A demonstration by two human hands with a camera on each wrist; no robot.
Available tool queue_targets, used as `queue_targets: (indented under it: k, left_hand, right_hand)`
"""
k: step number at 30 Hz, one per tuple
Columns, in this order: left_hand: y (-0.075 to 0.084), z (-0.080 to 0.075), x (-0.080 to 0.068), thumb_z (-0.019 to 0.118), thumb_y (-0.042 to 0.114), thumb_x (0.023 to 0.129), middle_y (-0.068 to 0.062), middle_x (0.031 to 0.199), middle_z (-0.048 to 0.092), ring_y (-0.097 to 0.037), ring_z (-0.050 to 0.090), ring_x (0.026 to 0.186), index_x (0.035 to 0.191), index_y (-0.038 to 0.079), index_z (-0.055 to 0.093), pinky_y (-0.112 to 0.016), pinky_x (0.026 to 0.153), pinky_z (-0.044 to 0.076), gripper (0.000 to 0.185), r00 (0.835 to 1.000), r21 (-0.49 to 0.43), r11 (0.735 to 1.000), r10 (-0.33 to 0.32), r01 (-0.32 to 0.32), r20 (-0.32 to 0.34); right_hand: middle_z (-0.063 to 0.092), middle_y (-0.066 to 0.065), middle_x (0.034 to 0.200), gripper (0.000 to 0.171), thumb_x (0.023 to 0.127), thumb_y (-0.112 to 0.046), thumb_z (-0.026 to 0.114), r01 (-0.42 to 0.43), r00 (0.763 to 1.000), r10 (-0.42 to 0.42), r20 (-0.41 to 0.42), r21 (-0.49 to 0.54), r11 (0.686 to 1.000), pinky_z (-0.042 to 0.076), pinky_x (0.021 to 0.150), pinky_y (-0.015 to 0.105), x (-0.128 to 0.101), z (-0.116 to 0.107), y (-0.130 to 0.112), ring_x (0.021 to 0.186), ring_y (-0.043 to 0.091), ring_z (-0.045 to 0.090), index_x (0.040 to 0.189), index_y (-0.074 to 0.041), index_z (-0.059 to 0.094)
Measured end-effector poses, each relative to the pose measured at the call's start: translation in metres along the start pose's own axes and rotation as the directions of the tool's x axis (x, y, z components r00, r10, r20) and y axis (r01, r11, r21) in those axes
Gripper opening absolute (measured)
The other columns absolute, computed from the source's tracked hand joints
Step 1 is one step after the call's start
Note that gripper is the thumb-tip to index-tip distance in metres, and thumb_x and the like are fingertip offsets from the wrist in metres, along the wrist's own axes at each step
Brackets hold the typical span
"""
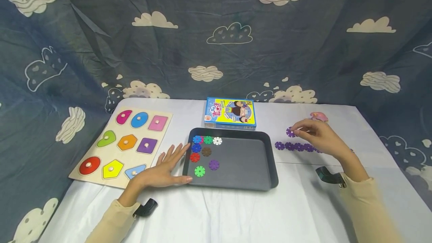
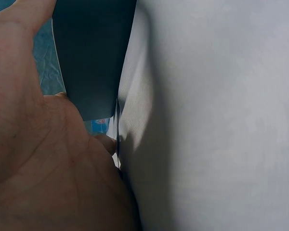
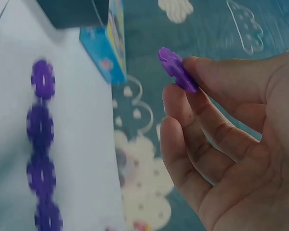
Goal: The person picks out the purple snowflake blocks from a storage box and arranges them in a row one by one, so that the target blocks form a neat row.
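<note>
Between thumb and fingertips, my right hand (image 1: pixel 318 136) pinches a purple notched plastic disc (image 1: pixel 289 132), a snowflake-style building piece; the right wrist view shows this disc (image 3: pixel 177 70) tilted at the fingertips. Below that hand, a row of purple discs (image 1: pixel 289 146) lies on the white cloth, partly hidden by the hand. My left hand (image 1: pixel 162 171) has its fingers spread at the left rim of a dark grey tray (image 1: pixel 243 164). In the tray's left part lie several loose discs, among them a light green one (image 1: pixel 200 171), a purple one (image 1: pixel 214 165) and a brown one (image 1: pixel 206 152).
Left of the tray is a wooden shape puzzle board (image 1: pixel 131 155) with knobbed coloured pieces. A blue and yellow card box (image 1: pixel 230 113) lies behind the tray. A pink object (image 1: pixel 319 116) is partly visible behind my right hand. A cloud-patterned dark curtain (image 1: pixel 189 55) hangs behind the table.
</note>
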State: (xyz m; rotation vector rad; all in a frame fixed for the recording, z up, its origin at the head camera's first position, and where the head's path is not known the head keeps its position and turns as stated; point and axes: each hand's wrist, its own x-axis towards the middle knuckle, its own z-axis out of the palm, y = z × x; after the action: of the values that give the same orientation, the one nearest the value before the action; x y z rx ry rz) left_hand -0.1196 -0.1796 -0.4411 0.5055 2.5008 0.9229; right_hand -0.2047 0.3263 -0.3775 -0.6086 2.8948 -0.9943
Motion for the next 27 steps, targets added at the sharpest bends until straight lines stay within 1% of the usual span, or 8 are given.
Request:
queue_targets:
  k: [4, 9, 12, 13, 16, 20, 25, 27]
  left_hand:
    - [0.000, 0.000, 0.000, 0.067, 0.064, 0.085, -0.010, 0.170, -0.007, -0.035, -0.016, 0.155, 0.161, 0.040, -0.001, -0.062, 0.121, -0.012, 0.105, 1.000, -0.001, 1.000, 0.000, 0.000, 0.001]
    - [0.000, 0.000, 0.000, 0.067, 0.064, 0.085, -0.010, 0.170, -0.006, -0.035, -0.016, 0.155, 0.161, 0.038, 0.000, -0.062, 0.121, -0.012, 0.105, 1.000, -0.003, 1.000, 0.004, -0.004, 0.001]
    - [0.001, 0.000, 0.000, 0.067, 0.064, 0.085, -0.010, 0.170, -0.007, -0.035, -0.016, 0.155, 0.161, 0.038, -0.001, -0.062, 0.121, -0.012, 0.105, 1.000, 0.002, 1.000, 0.005, -0.005, 0.001]
    - [0.001, -0.001, 0.000, 0.067, 0.064, 0.085, -0.010, 0.170, -0.006, -0.036, -0.016, 0.155, 0.161, 0.038, -0.001, -0.063, 0.121, -0.012, 0.105, 1.000, 0.003, 1.000, 0.006, -0.006, -0.001]
    - [0.000, -0.001, -0.001, 0.067, 0.064, 0.085, -0.010, 0.170, -0.006, -0.036, -0.015, 0.155, 0.161, 0.037, 0.000, -0.063, 0.121, -0.012, 0.105, 1.000, 0.004, 1.000, 0.008, -0.008, -0.010]
    - [-0.002, 0.000, 0.000, 0.067, 0.064, 0.085, -0.009, 0.170, -0.005, -0.035, -0.015, 0.155, 0.161, 0.038, 0.000, -0.063, 0.121, -0.012, 0.104, 1.000, 0.001, 1.000, 0.008, -0.008, -0.017]
    - [-0.004, 0.001, 0.001, 0.067, 0.065, 0.085, -0.008, 0.170, -0.007, -0.034, -0.016, 0.155, 0.161, 0.040, -0.002, -0.062, 0.121, -0.012, 0.105, 1.000, 0.003, 1.000, 0.007, -0.007, -0.001]
    - [-0.004, 0.001, 0.001, 0.067, 0.065, 0.085, -0.008, 0.170, -0.007, -0.034, -0.016, 0.155, 0.160, 0.041, -0.002, -0.062, 0.121, -0.012, 0.105, 1.000, 0.003, 1.000, 0.005, -0.005, 0.002]
  right_hand:
    - [0.073, 0.011, 0.112, 0.023, 0.099, -0.026, 0.066, -0.092, 0.995, 0.092, -0.029, -0.019, 0.996, 0.048, 0.078, 0.008, -0.012, -0.012, 0.013, 0.092, -0.006, 0.061, 0.115, -0.012, 0.072]
    - [0.069, 0.017, 0.123, 0.031, 0.101, -0.032, 0.062, -0.177, 0.983, 0.175, -0.054, -0.038, 0.983, 0.046, 0.076, 0.007, -0.028, -0.025, 0.030, 0.101, 0.006, 0.063, 0.122, -0.011, 0.069]
    - [0.066, 0.020, 0.125, 0.036, 0.101, -0.035, 0.060, -0.216, 0.975, 0.213, -0.067, -0.047, 0.975, 0.055, 0.080, 0.023, -0.036, -0.031, 0.042, 0.099, 0.004, 0.061, 0.125, -0.009, 0.067]
    - [0.066, 0.018, 0.126, 0.037, 0.101, -0.036, 0.059, -0.232, 0.971, 0.229, -0.072, -0.049, 0.971, 0.057, 0.082, 0.031, -0.038, -0.032, 0.046, 0.097, -0.003, 0.058, 0.126, -0.009, 0.067]
    - [0.068, 0.000, 0.118, 0.041, 0.101, -0.037, 0.059, -0.271, 0.961, 0.268, -0.074, -0.032, 0.962, 0.056, 0.082, 0.051, -0.043, -0.036, 0.060, 0.091, -0.014, 0.051, 0.128, -0.007, 0.065]
    - [0.055, -0.031, 0.104, 0.051, 0.100, -0.044, 0.060, -0.352, 0.935, 0.353, -0.047, 0.019, 0.936, 0.052, 0.083, 0.056, -0.049, -0.043, 0.079, 0.088, -0.019, 0.045, 0.133, -0.006, 0.061]
    - [0.045, -0.040, 0.096, 0.065, 0.097, -0.055, 0.058, -0.484, 0.873, 0.487, -0.022, 0.089, 0.871, 0.038, 0.092, 0.076, -0.063, -0.049, 0.104, 0.091, -0.013, 0.039, 0.138, -0.006, 0.054]
    - [0.044, -0.043, 0.094, 0.064, 0.097, -0.055, 0.058, -0.497, 0.864, 0.502, -0.035, 0.104, 0.862, 0.034, 0.095, 0.078, -0.068, -0.050, 0.114, 0.091, -0.013, 0.038, 0.137, -0.005, 0.055]
